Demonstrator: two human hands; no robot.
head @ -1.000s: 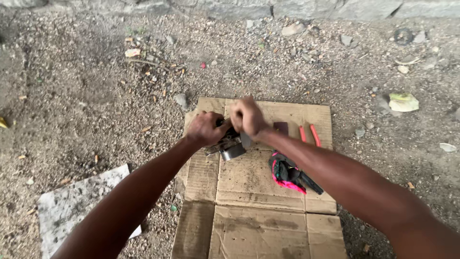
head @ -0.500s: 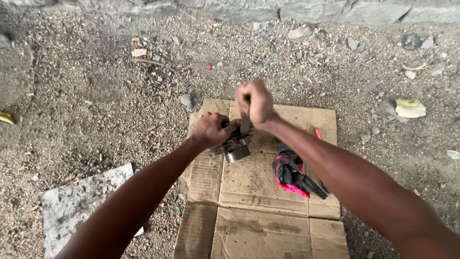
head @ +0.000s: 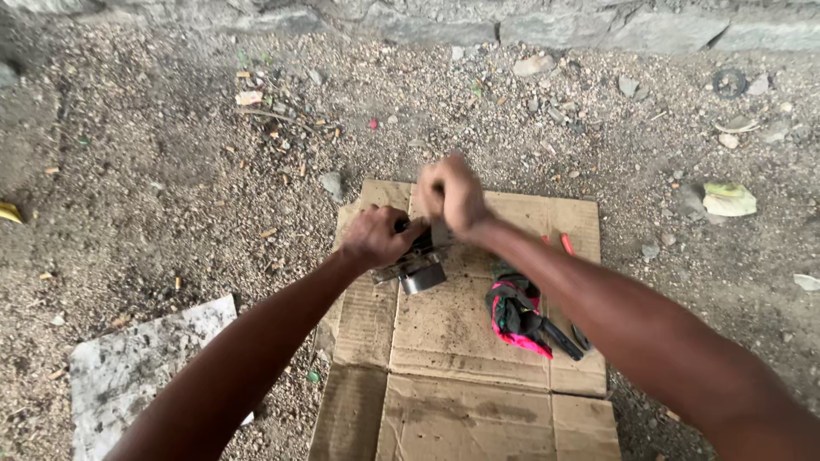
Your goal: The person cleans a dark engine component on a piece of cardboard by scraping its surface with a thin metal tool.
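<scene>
A dark metal part (head: 418,266) with a round silvery end rests on a flattened cardboard sheet (head: 453,341) on the ground. My left hand (head: 376,236) grips the top of this part and holds it down. My right hand (head: 450,193) is a fist just above and to the right of it, closed on a grey metal tool (head: 442,234) whose flat end points down at the part. Both forearms reach in from the bottom of the view.
A pink and dark rag with a black tool (head: 525,312) lies on the cardboard right of the part. Orange-handled pliers (head: 567,243) peek out behind my right arm. Gravel, stones and litter surround the cardboard; a grey slab (head: 137,367) lies lower left.
My right hand rose with the grey tool half a second ago and has now dropped back toward the metal part. My left hand stayed on the part.
</scene>
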